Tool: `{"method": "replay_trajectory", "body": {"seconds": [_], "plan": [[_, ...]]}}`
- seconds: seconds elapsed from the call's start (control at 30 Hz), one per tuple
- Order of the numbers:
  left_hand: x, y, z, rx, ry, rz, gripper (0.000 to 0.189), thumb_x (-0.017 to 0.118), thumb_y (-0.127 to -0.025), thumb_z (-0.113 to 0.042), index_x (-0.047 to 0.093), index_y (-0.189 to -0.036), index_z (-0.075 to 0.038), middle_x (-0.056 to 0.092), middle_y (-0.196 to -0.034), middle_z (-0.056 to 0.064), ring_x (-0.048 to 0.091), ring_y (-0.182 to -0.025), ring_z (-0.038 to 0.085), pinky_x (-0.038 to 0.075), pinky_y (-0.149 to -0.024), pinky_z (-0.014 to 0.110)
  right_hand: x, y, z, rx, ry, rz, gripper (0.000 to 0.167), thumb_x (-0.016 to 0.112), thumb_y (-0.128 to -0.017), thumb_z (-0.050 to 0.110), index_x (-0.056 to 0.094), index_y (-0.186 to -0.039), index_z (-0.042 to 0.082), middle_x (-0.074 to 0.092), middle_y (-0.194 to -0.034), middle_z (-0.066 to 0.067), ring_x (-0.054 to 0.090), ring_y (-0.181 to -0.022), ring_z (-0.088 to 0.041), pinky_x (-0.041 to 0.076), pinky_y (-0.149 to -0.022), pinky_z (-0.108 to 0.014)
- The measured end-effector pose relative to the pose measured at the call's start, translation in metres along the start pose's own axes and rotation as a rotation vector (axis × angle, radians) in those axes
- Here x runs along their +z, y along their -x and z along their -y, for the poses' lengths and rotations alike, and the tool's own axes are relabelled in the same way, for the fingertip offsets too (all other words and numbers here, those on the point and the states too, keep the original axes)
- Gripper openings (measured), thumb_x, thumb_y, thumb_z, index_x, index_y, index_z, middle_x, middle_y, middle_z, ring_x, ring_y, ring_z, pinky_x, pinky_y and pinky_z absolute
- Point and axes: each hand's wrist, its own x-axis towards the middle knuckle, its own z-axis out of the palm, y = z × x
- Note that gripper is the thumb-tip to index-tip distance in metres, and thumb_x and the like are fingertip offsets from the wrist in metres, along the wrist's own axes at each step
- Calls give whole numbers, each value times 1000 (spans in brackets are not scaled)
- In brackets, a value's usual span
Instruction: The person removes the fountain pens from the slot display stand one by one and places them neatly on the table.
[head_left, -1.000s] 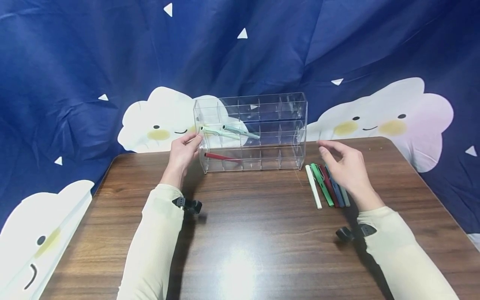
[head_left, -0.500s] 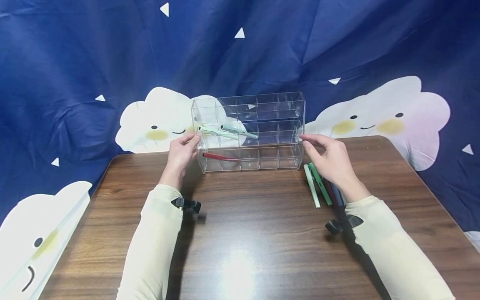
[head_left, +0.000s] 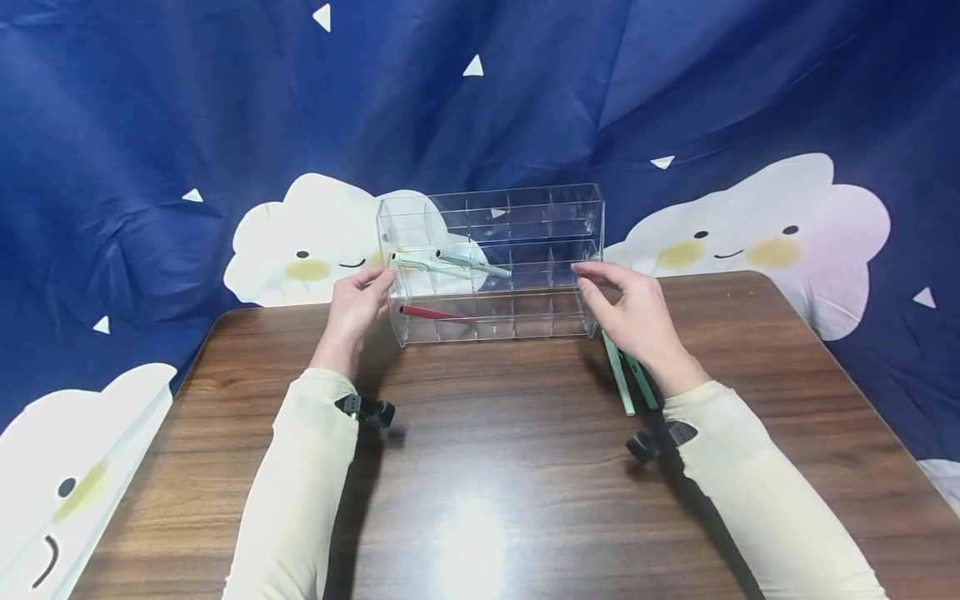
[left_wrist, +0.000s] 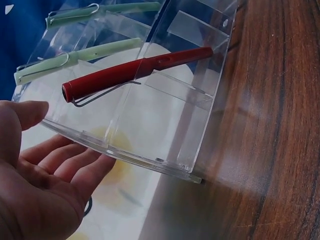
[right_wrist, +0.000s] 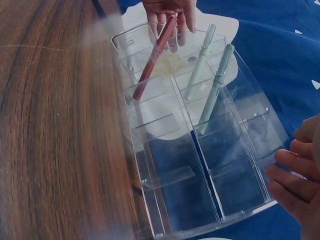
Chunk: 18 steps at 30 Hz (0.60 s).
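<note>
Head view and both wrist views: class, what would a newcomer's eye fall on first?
Probably the red pen, low at the left in the clear rack, with a pale green pen and a blue-green pen one tier higher. Behind, smiling white clouds stand out on the blue cloth. The left hand and right hand flank the rack.

One clear rack [head_left: 532, 327]; inside, one red pen [head_left: 437, 314], two pale-green pens [head_left: 429, 266]; two tabletop pens [head_left: 618, 374] visible; two grips [head_left: 354, 310].
</note>
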Motion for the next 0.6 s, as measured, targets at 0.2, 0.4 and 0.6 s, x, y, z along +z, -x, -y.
{"method": "replay_trajectory", "body": {"seconds": [0.2,0.4,0.6], "plan": [[0,0,-1,-6,-1,10,53,65,-109,-32,58,-154,-4,61,-155,21,64,-140,32,58,-113,34,7,-4,0,-29,0,18,31,67,-104,9,74,-134,4,77,-132,-19,71,-126,-38,54,-110,-55],[-1,0,0,-6,-2,12,53,64,-110,-32,57,-153,-2,60,-155,21,63,-141,33,57,-114,35,10,-9,4,-47,39,60,33,67,-106,13,73,-138,8,74,-138,-17,64,-71,-25,52,-77,-38],[-1,0,-2,-8,8,16,53,65,-109,-32,58,-153,-2,62,-154,21,64,-140,33,60,-108,29,16,-18,6,-76,23,92,34,71,-104,13,73,-137,8,75,-138,-15,70,-75,-31,58,-90,-45]]}}
